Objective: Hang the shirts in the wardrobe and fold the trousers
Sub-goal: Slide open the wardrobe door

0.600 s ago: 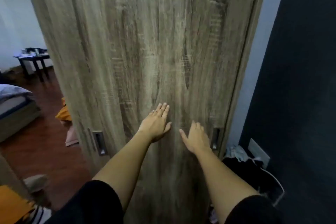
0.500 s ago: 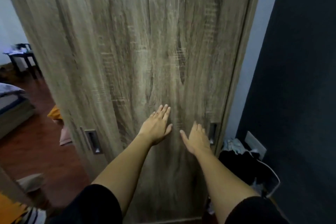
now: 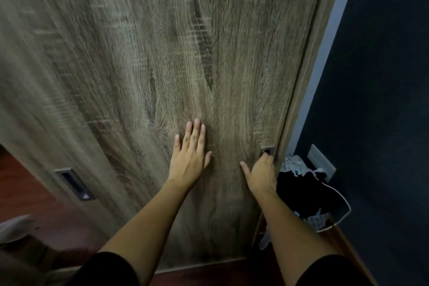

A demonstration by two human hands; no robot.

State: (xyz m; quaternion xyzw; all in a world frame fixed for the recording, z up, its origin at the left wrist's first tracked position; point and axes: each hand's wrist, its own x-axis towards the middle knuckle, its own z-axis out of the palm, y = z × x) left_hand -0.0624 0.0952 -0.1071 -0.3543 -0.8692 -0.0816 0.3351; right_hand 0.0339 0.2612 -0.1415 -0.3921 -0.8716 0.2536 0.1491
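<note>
**Wardrobe door [image 3: 162, 53] under two hands, head view**

Nearly the whole field is filled by the wardrobe door, a tall panel of grey-brown wood grain. Its right edge lies close against the wardrobe's side frame [image 3: 308, 90].

The left hand [image 3: 191, 157] is laid flat on the panel below its middle. Its fingers are straight and close together, the thumb is spread to the right, and nothing is held.

The right hand [image 3: 261, 175] is placed lower and nearer the right edge. Its fingers are curled into the right recessed handle [image 3: 268, 149], whose lower part is covered by them, and the thumb is stretched out to the left on the wood.

A left recessed handle [image 3: 74, 183], dark inside a metal rim, is set near the opposite edge of the panel, well apart from both hands. Both forearms are bare, and black sleeves [image 3: 109, 269] are seen at the bottom edge.

To the right of the wardrobe, a pale strip of wall [image 3: 329, 37] is followed by a dark blue wall [image 3: 383, 100]. The dark blue wall carries a wall socket [image 3: 321, 163], from which a white cable [image 3: 343, 202] loops downward.

A heap of clothing [image 3: 299, 190], dark fabric with pale patterned pieces on it, lies between the wardrobe's side and the dark blue wall. Whether shirts or trousers are among it cannot be told.

Reddish-brown floor [image 3: 34, 202] is shown at lower left, with a blurred pale object [image 3: 14, 227] on it.
</note>
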